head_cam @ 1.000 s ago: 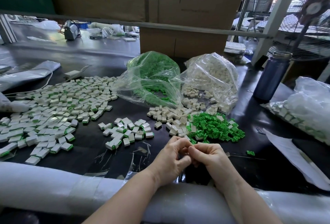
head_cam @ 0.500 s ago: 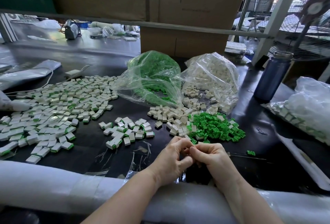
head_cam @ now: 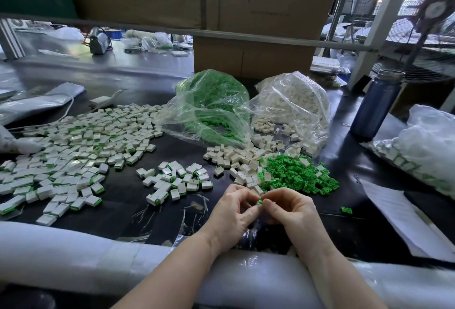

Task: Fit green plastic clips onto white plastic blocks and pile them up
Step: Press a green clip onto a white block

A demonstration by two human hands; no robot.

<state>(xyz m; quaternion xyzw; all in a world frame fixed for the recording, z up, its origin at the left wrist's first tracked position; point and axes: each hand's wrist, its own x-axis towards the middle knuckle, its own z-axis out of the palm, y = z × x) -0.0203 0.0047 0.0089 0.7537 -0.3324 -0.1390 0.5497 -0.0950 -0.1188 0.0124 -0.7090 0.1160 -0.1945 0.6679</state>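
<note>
- The black table bears two clear bags: one of green clips, one of white blocks, side by side at the far middle.
- A wide spread of finished blocks lies to the left, too many to count; a smaller pile of roughly thirty sits nearer the hands.
- Loose white blocks touch a heap of loose green clips; one stray clip lies apart to the right.
- The left hand and right hand meet knuckles-up above the table's near edge, fingers curled, together pinching one small part. Only its green tip shows; its axis cannot be told.
</note>
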